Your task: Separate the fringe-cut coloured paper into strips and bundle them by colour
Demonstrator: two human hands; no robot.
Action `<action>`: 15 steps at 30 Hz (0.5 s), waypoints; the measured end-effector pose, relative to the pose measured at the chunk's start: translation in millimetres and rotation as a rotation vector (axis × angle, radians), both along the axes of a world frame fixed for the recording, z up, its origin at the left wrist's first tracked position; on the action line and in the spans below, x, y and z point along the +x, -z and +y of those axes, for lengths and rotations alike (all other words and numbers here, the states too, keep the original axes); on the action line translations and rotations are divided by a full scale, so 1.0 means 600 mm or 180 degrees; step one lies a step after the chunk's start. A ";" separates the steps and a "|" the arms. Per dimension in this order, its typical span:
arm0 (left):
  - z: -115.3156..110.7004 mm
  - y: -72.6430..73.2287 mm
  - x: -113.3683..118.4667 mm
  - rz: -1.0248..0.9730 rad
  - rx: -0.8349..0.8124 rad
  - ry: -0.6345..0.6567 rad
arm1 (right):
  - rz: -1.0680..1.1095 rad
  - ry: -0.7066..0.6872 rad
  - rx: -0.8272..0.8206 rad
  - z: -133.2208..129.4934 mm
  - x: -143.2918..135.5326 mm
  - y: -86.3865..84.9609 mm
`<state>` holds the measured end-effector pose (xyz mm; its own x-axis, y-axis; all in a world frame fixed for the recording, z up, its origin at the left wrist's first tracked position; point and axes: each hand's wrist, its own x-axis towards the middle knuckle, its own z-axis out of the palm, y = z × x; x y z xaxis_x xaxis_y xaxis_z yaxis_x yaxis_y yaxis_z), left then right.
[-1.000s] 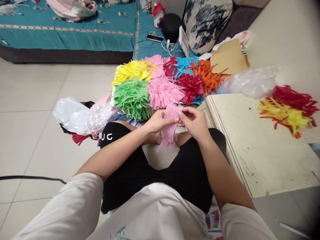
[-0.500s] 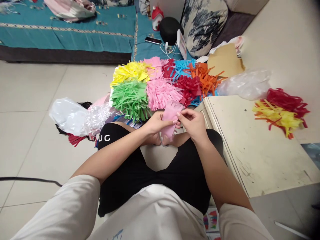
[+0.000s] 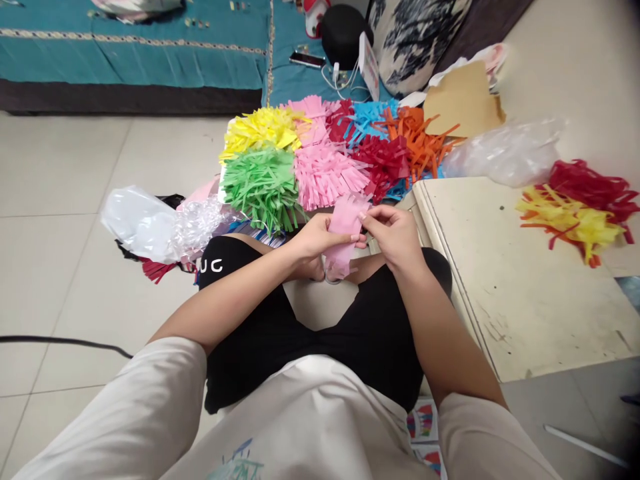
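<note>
Between my hands, above my knees, is a folded piece of pink fringed tissue paper (image 3: 344, 223), with cut strips at its upper and lower ends. My left hand (image 3: 320, 239) is closed around its middle, the thumb lying across the front. The thumb and fingertips of my right hand (image 3: 393, 232) pinch the paper's right edge. Just beyond, pink fringed paper bundles (image 3: 330, 173) lie beside a green fringed bundle (image 3: 263, 190) and a yellow one (image 3: 267, 133). Dark red fringe (image 3: 383, 163), blue fringe (image 3: 373, 120) and orange fringe (image 3: 420, 147) spread to the right.
A cream cabinet top (image 3: 500, 287) at my right bears red and yellow fringe bundles (image 3: 575, 220) and a clear plastic bag (image 3: 510, 150). At left, a white plastic bag (image 3: 137, 220) lies on the tiled floor. Behind, a teal-covered sofa (image 3: 150, 60) holds a phone (image 3: 307, 60) and a black round speaker-like object (image 3: 345, 37).
My right fingers have shifted slightly up along the paper's right edge. My left hand still grips its middle. The whole view has tilted a little downward.
</note>
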<state>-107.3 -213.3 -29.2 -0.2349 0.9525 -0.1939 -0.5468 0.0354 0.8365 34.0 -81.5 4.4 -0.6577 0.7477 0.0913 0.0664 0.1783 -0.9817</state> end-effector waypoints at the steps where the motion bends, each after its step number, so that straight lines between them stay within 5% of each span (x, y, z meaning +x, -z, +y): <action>1: 0.000 -0.002 0.000 -0.0018 -0.0008 -0.0012 | 0.0006 0.0000 0.0023 0.002 0.000 0.002; 15: -0.010 -0.018 0.008 -0.0068 -0.0180 0.0250 | 0.0091 0.0312 0.0175 0.023 -0.002 0.018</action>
<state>-102.4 -219.1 -18.5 -0.1554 0.9552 -0.2520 -0.5581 0.1256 0.8202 32.7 -67.4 -6.6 -0.5781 0.8017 0.1516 0.0583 0.2259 -0.9724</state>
